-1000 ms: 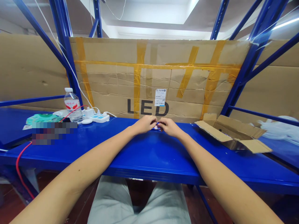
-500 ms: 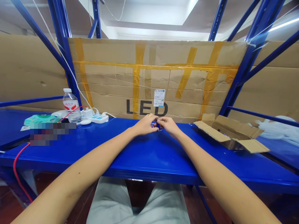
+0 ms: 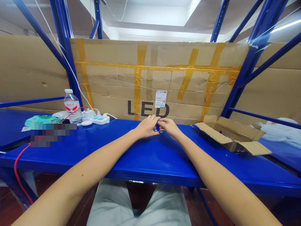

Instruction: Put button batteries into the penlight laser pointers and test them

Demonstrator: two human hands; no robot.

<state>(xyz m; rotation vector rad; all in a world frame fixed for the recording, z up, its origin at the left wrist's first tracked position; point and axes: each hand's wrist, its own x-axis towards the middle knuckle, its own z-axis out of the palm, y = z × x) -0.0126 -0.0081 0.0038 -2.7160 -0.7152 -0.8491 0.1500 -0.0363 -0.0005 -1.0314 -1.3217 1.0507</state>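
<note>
My left hand [image 3: 147, 126] and my right hand [image 3: 169, 127] meet at the far middle of the blue table. Between them are small shiny blue-and-red pieces [image 3: 158, 128], mostly hidden by the fingers and too small to name. The left fingers curl round the pieces from the left, with a ring on one finger. From the other side, the right thumb and fingertips pinch the blue part, which stands roughly upright just above or on the tabletop.
An open cardboard box [image 3: 231, 135] stands at the right, near some clear plastic wrap [image 3: 279, 130]. To the left are a water bottle [image 3: 72, 108], a white power strip [image 3: 100, 118], a teal packet [image 3: 42, 120] and a red cable [image 3: 17, 166]. A large cardboard panel [image 3: 113, 84] rises behind the blue table [image 3: 150, 157].
My left hand has closed further over the small pieces, covering more of them. The right hand has barely moved and keeps its pinch.
</note>
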